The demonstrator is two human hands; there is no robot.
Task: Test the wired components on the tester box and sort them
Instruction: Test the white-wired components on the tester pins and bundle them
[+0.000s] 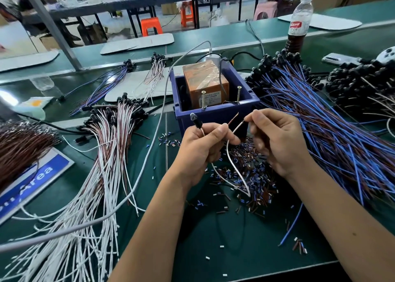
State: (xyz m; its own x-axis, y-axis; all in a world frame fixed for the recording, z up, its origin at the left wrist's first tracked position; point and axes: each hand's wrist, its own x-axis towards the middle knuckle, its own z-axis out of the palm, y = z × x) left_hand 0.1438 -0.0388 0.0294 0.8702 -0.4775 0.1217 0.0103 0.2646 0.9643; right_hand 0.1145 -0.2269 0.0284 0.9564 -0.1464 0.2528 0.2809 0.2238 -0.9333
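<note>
The tester box is a blue bin holding an orange block, with two upright screws on its front rim. My left hand grips one wired component just in front of the box, its black LED head pointing up and its brown lead sticking out between the fingers. My right hand pinches the stripped tip of the same component's white lead, which loops down below both hands. Neither lead touches a screw.
White-and-brown wired components lie in a big pile on the left, blue-and-brown ones on the right. Cut insulation bits litter the green mat below my hands. A grey cable crosses the left side. A cola bottle stands at back right.
</note>
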